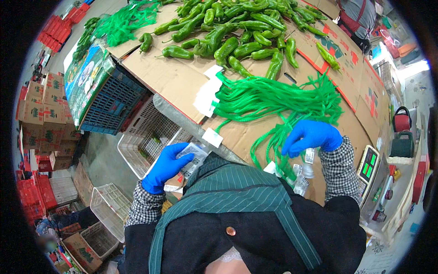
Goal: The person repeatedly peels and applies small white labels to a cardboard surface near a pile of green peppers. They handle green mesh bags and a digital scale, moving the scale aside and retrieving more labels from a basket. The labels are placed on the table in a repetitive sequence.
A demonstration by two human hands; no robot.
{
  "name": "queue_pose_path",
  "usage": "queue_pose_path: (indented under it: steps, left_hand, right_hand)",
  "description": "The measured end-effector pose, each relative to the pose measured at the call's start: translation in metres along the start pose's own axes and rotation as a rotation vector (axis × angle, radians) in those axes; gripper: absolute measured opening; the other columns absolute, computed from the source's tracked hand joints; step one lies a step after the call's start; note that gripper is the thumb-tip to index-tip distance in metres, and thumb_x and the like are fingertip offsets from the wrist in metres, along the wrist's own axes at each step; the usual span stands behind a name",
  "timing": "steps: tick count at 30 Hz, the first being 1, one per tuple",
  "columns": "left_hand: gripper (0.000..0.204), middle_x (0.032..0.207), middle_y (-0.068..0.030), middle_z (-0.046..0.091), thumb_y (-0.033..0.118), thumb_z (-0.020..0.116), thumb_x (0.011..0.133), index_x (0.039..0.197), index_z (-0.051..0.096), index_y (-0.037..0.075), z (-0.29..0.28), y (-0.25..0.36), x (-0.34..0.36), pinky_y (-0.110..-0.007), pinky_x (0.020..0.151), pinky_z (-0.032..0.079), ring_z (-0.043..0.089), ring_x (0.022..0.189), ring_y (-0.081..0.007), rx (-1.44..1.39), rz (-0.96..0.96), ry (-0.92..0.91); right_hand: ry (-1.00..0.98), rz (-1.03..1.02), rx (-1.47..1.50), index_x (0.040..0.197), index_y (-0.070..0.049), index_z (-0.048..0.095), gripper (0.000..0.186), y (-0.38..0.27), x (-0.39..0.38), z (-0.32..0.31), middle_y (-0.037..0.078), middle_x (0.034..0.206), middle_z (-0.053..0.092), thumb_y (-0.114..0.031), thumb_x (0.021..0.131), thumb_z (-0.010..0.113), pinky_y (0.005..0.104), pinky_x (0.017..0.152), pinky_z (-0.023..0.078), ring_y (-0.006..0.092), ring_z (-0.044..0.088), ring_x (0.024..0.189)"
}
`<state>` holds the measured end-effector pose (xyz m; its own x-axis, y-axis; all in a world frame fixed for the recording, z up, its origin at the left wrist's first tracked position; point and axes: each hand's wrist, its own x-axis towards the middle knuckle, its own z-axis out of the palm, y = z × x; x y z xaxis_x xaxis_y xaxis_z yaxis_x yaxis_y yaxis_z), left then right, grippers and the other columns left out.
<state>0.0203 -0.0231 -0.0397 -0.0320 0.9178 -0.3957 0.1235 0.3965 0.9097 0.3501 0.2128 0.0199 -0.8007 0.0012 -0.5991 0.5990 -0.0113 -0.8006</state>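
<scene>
Head view is showing the left hand (165, 166) closing around a clear plastic bag (191, 153) while the right hand (311, 136) is pinching green net sleeves (273, 98) on the cardboard; loose green peppers (232, 27) are lying beyond, seemingly unbagged.

Both hands wear bright blue gloves — the left hand (165, 166), the right hand (311, 137). Above each glove, checked black-and-white cuffs meet dark sleeves. Between them a green pinstriped apron — possibly a scarf — crosses a black jacket with one coppery button.
</scene>
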Motion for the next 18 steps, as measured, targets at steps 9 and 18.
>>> queue_pose_path:
  steps: [9, 18]
  left_hand:
    - [0.024, 0.094, -0.0091, 0.068, 0.013, 0.062, 0.085, 0.104, 0.065, -0.001, 0.025, 0.002, -0.001, -0.028, 0.077, 0.048, 0.06, 0.084, -0.0125, -0.1, -0.009, -0.069]
    - [0.025, 0.087, -0.0085, 0.068, 0.018, 0.064, 0.083, 0.096, 0.067, -0.003, 0.039, -0.005, -0.005, -0.027, 0.071, 0.048, 0.06, 0.077, -0.0109, -0.134, -0.033, -0.008]
  right_hand:
    - [0.769, -0.538, -0.671, 0.091, -0.009, 0.062, 0.023, 0.017, 0.157, 0.049, 0.011, 0.084, 0.06, -0.029, 0.079, 0.062, 0.0399, 0.067, 0.047, 0.0286, 0.059, 0.078]
    - [1.159, -0.545, -0.931, 0.086, -0.01, 0.062, 0.021, 0.01, 0.214, 0.038, 0.009, 0.082, 0.06, -0.029, 0.075, 0.065, 0.0398, 0.061, 0.045, 0.0283, 0.059, 0.074]
